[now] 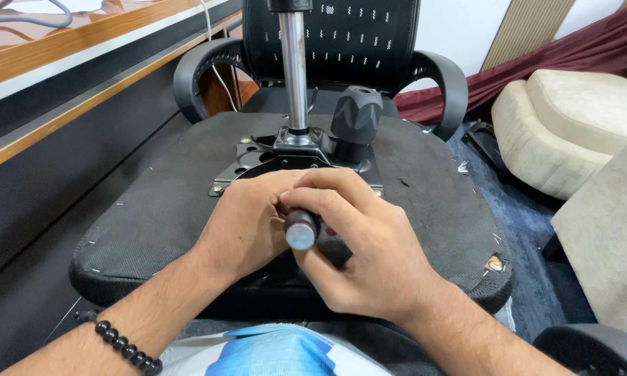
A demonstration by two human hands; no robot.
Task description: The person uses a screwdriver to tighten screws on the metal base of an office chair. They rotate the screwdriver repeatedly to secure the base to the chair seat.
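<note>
While both hands meet at centre, right hand has its grip wrapped around a grey-tipped lever; left hand grip pinches beside it. Upturned chair seat beneath; black knob at one o'clock, steel column at twelve.

A cream cushioned seat sits right, near a maroon curtain; wooden desk left.

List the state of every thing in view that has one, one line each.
Office chair: overturned, underside of the seat facing up.
Metal column: upright, seated in the mechanism plate.
Mechanism plate: lying flat on the seat underside.
Black knob: standing on the plate beside the column.
Tool handle: gripped, butt end toward the camera.
Left hand: closed beside the handle.
Right hand: wrapped around the handle.
</note>
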